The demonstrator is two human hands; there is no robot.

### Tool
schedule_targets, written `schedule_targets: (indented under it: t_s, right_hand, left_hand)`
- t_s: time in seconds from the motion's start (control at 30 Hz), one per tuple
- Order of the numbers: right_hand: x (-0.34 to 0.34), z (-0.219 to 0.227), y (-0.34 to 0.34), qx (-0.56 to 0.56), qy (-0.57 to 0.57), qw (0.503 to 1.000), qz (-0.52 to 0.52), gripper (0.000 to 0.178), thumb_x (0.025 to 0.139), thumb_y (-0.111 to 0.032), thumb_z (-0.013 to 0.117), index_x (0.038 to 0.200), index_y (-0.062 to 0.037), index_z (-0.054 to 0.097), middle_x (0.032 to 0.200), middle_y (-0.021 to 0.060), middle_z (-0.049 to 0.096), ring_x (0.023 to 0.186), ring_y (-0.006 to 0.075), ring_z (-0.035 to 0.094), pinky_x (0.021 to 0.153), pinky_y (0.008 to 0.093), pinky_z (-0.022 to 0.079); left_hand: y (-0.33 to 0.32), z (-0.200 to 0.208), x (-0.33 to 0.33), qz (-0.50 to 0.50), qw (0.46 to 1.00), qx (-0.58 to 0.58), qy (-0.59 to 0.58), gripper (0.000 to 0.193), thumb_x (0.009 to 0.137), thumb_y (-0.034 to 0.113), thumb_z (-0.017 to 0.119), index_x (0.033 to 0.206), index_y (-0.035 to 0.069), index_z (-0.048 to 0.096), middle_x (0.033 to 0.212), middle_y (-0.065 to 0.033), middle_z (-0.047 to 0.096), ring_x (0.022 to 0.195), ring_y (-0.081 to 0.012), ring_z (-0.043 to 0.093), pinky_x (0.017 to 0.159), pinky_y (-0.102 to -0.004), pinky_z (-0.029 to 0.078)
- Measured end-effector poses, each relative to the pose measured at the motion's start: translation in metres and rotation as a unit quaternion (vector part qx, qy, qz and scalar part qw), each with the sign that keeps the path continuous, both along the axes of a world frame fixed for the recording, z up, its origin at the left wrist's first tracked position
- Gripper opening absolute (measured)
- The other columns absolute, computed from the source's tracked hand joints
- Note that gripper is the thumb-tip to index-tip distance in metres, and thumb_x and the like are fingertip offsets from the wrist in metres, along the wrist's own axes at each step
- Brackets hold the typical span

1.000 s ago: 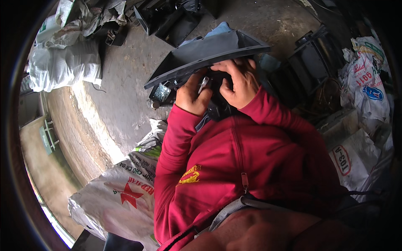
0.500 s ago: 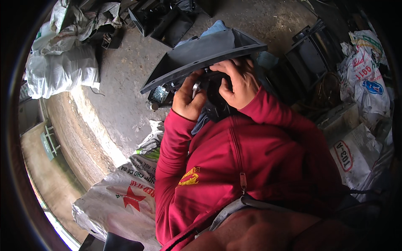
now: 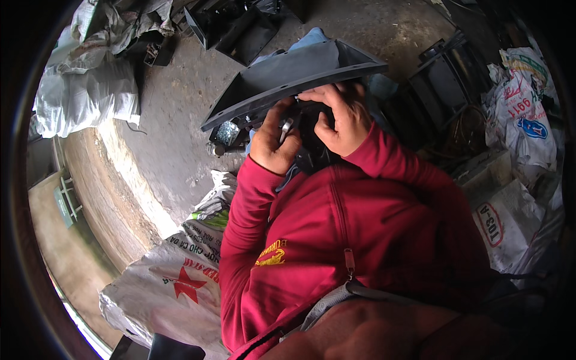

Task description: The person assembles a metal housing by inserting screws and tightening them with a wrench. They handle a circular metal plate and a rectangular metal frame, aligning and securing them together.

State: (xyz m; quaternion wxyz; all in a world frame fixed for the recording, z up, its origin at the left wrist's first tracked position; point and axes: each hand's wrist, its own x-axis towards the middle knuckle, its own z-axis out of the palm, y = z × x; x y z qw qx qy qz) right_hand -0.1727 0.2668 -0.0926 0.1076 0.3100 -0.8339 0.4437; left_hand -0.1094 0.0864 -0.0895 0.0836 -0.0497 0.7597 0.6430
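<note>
A dark grey metal trough-shaped part (image 3: 297,71) lies tilted in front of me, its flanged rim with holes facing me. My left hand (image 3: 275,143) is closed just below that rim, around a silver metal piece (image 3: 287,127) like a wrench end; its far end is hidden. My right hand (image 3: 343,117) is bent at the rim's underside. Its index finger and thumb are curled, the fingertips by a tiny bright fitting too small to name. Left of my left hand, a small dark container (image 3: 228,133) holds many shiny small fasteners.
More dark metal parts (image 3: 249,39) stand on the floor beyond, and others (image 3: 441,78) at the right. Plastic-wrapped bundles (image 3: 87,96) lie at far left. A white printed sack (image 3: 162,288) sits at my left; sacks (image 3: 525,114) and a grey box (image 3: 489,171) are at right.
The silver piece in my left hand has turned slightly and shifted a little right. My right hand stays at the rim, almost still.
</note>
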Motion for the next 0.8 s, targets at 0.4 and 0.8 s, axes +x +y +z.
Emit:
schedule_targets:
  t_s: [0.4,0.8]
  right_hand:
    - [-0.004,-0.011,0.0,0.02,0.025,0.999,0.004,0.058,0.067,-0.003,0.062,0.123,-0.0142,0.053,0.105,-0.0027,0.067,0.105,0.0207,0.058,0.091,0.0421,0.034]
    - [-0.004,-0.012,0.0,0.029,0.025,0.999,-0.004,0.058,0.067,-0.003,0.062,0.123,-0.0161,0.053,0.104,-0.0044,0.067,0.105,0.0225,0.057,0.093,0.0427,0.033]
  left_hand:
    - [0.011,-0.005,-0.003,0.021,0.961,-0.253,0.105,0.059,0.078,0.015,0.068,0.132,0.009,0.044,0.06,-0.0114,0.06,0.054,-0.0319,0.063,0.052,-0.039,0.048]
    - [0.015,0.005,-0.004,0.023,0.954,-0.292,0.07,0.059,0.077,0.016,0.068,0.132,0.012,0.047,0.064,-0.0113,0.063,0.058,-0.0322,0.065,0.053,-0.0405,0.049]
